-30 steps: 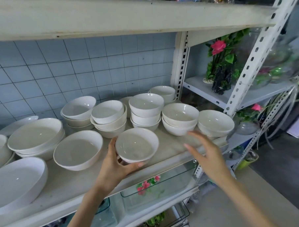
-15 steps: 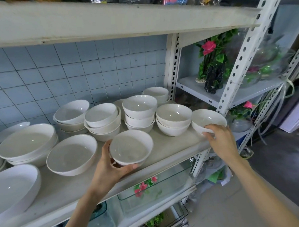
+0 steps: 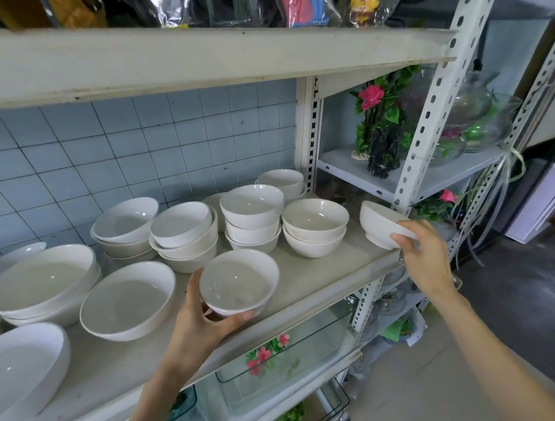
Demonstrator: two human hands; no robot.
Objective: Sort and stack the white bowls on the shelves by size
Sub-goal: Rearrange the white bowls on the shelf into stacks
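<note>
My left hand point(image 3: 204, 321) cups a small round bowl point(image 3: 238, 283), glossy white ceramic, thumb up its near side and fingers curled under the foot. The bowl sits upright at the front of the shelf point(image 3: 320, 278). My right hand point(image 3: 426, 261) pinches the rim of a second bowl point(image 3: 381, 223) of the same smooth glaze. This one is tipped on edge, foot facing left, at the shelf's right end.

Between the hands, set back, is a stack of two bowls point(image 3: 315, 227); beyond the left hand is a stack of three point(image 3: 252, 217). Left of that hand lies a wide shallow bowl point(image 3: 127, 301).

The shelf board is matt, scuffed off-white, carried on a perforated metal upright point(image 3: 431, 114). Pale blue square tiles point(image 3: 140, 146) cover the wall behind. Under my left hand I see a clear glass tank point(image 3: 292, 362).
</note>
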